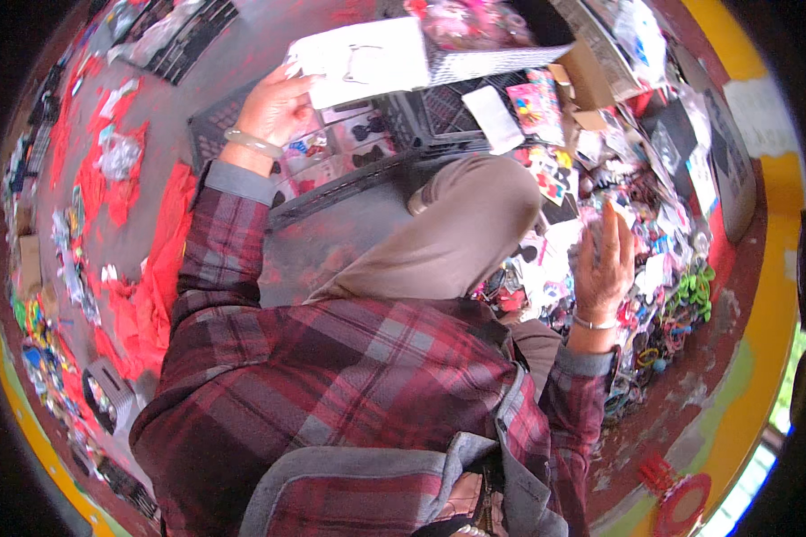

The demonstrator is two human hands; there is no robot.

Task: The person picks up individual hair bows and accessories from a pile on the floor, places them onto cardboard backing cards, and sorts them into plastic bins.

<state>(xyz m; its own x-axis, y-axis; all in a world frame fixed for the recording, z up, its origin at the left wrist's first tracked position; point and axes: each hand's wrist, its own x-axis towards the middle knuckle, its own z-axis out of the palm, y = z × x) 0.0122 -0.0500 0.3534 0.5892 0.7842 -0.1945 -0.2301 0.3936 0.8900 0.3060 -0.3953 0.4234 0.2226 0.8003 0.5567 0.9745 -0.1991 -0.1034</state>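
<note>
My left hand (278, 103) is closed on the edge of a white card (360, 64) with a thin dark looped outline on its face. The card hangs over a black plastic crate (340, 192), which holds carded black bows (367, 157) and other small packets. On the other side, my right hand (604, 264) hovers over or touches a heap of small hair accessories and carded trinkets (658, 228). Its fingers are stretched out, with nothing seen in them. Whether the fingertips touch the heap I cannot tell.
A second black crate (448, 112) stands beside the first, with a white card (493, 119) over its edge. An opened cardboard box (591, 76) is behind the heap. Red cloth (157, 286) and plastic scraps litter the floor at left. My bent knee (501, 192) lies between crates and heap.
</note>
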